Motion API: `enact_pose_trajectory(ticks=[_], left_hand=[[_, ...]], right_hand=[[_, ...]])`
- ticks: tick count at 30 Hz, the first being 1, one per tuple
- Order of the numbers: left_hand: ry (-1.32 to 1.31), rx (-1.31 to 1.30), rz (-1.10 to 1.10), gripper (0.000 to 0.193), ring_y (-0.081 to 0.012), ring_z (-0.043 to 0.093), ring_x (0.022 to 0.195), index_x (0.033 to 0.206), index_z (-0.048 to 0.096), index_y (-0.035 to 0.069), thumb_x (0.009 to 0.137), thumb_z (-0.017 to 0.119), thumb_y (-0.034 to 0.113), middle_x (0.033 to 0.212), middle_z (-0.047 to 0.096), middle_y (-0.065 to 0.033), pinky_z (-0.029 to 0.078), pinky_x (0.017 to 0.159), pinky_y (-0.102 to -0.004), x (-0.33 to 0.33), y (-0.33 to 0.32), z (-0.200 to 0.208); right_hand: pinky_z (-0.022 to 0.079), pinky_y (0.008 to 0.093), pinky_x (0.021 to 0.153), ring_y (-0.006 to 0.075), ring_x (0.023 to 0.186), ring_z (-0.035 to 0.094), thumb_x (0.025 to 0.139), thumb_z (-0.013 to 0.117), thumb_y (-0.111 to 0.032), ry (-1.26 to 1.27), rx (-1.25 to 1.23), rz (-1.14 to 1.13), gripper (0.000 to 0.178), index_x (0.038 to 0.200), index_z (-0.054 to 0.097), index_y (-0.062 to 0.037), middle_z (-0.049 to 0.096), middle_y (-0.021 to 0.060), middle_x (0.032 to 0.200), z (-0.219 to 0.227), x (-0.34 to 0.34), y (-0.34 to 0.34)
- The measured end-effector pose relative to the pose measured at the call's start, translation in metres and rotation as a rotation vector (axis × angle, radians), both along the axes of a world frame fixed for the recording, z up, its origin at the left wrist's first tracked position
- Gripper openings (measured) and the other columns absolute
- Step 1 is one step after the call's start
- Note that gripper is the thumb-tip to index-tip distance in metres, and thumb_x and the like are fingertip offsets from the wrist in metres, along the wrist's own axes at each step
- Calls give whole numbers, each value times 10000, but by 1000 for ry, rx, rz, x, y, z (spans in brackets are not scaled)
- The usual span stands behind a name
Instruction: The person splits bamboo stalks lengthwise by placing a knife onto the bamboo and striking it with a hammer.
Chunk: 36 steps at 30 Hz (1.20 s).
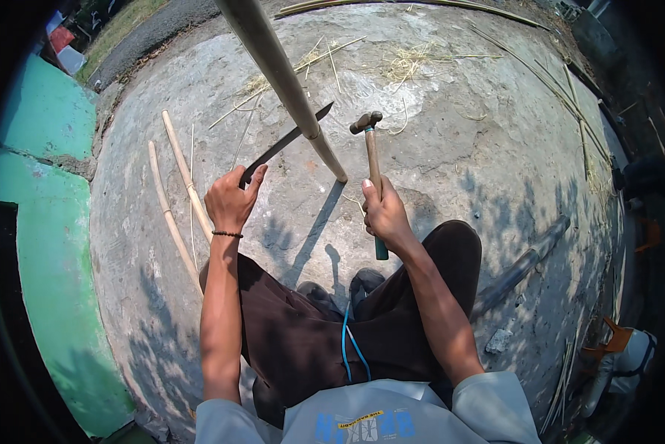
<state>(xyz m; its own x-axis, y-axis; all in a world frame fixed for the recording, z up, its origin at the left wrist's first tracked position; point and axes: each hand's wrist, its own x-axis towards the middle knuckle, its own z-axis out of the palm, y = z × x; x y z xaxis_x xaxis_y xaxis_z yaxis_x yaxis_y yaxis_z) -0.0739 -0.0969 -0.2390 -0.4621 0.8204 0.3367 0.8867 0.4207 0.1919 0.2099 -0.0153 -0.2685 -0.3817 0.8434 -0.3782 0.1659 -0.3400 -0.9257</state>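
My left hand (229,201) is closed around the handle end of a machete (275,147), its dark blade slanting up and to the right. A bamboo pole (272,63) comes down from the top edge, its lower end on the concrete between my hands. The blade crosses the pole and its tip shows beyond; I cannot tell whether it is cut into the wood or only beside it. My right hand (386,220) grips the wooden handle of a hammer (372,148), head up, just right of the pole. The handle's green end sticks out below my fist.
Two split bamboo pieces (171,214) lie on the concrete at the left, by a green wall (59,281). A dark pipe-like length (528,265) lies to the right of my knee. Thin strips and shavings (410,61) are scattered farther off. An orange-handled object (615,337) stands at the lower right.
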Motion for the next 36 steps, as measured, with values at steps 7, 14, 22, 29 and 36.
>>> enact_pose_trajectory(ticks=[7,14,22,29,36], left_hand=[[68,13,-23,681,-278,504,457,600,570,55,843,658,685,515,527,-124,365,454,-405,-23,-3,-4],[88,-5,-119,496,-353,590,553,715,648,60,862,715,530,612,591,-153,430,508,-427,-20,3,-1],[39,-12,-68,392,-335,649,627,761,698,99,812,761,482,666,654,-118,481,546,-436,-29,-6,-11],[21,35,-60,431,-337,596,566,753,680,74,836,746,491,620,610,-144,443,514,-429,-33,-7,-10],[13,35,-71,429,-335,599,566,752,696,88,832,741,508,625,622,-138,460,520,-430,-28,-4,-10]], right_hand=[[453,409,580,268,579,594,1070,476,-302,-35,390,47,309,1183,526,-19,568,139,671,9,6,-10],[433,447,553,369,592,620,1079,445,-255,-143,476,150,268,1244,503,-51,559,197,633,41,18,-5],[446,494,586,427,649,638,1069,462,-253,-197,638,230,255,1173,517,-27,596,214,679,63,9,-6],[452,350,566,145,590,540,1078,446,-273,-68,651,184,349,1307,489,-12,536,106,683,172,4,-3],[428,431,543,331,551,576,1050,472,-143,-266,900,242,235,1239,445,-5,545,179,636,74,-2,13]])
